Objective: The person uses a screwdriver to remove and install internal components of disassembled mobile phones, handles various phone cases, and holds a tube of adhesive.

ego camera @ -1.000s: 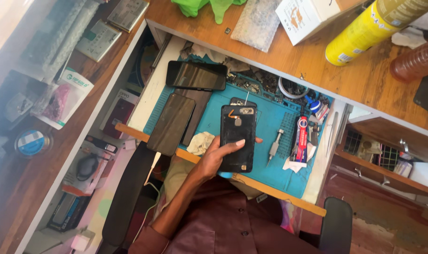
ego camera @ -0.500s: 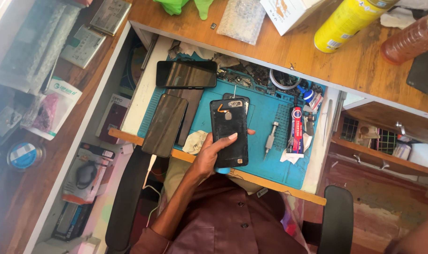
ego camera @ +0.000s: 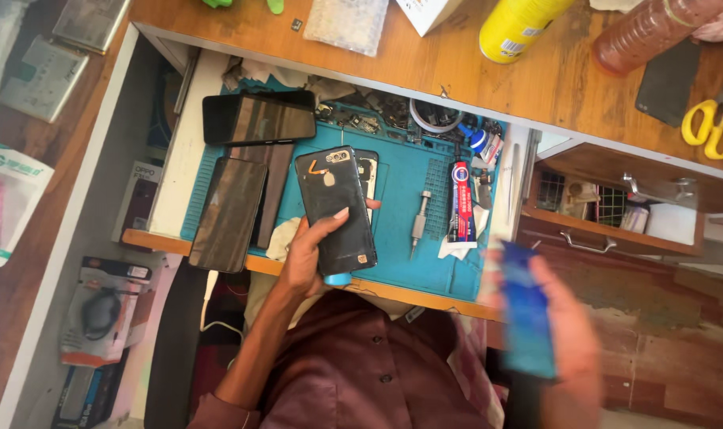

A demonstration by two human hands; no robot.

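Dark and scuffed, the slab-shaped smartphone with its glossy black back cover (ego camera: 337, 210) sits in the left hand (ego camera: 302, 258), held above the teal silicone work mat (ego camera: 401, 238) that lines the open wooden drawer (ego camera: 425, 295). The fingers wrap the phone's lower left edge and the thumb presses across its back, so the grip is closed firmly on it. The back cover faces up and looks fully seated. Just behind the phone's upper right corner a second dark handset (ego camera: 368, 171) lies on the mat.

At the right of the view, the right hand (ego camera: 572, 342) is smeared by motion. It seems to be clasped around a flat blue object (ego camera: 526, 318), possibly a card or a case, though the blur hides its shape and the exact hold.

As for progress, the work looks to be at an early stage. The phone is in hand but shows no sign of being opened, and the tools are untouched: a small metal screwdriver (ego camera: 418, 222) and a red-and-white glue tube (ego camera: 460, 202) lie side by side on the mat, right of the phone. A black phone lying crosswise (ego camera: 258, 117) and a dark glass screen panel (ego camera: 228, 213) rest to the left.
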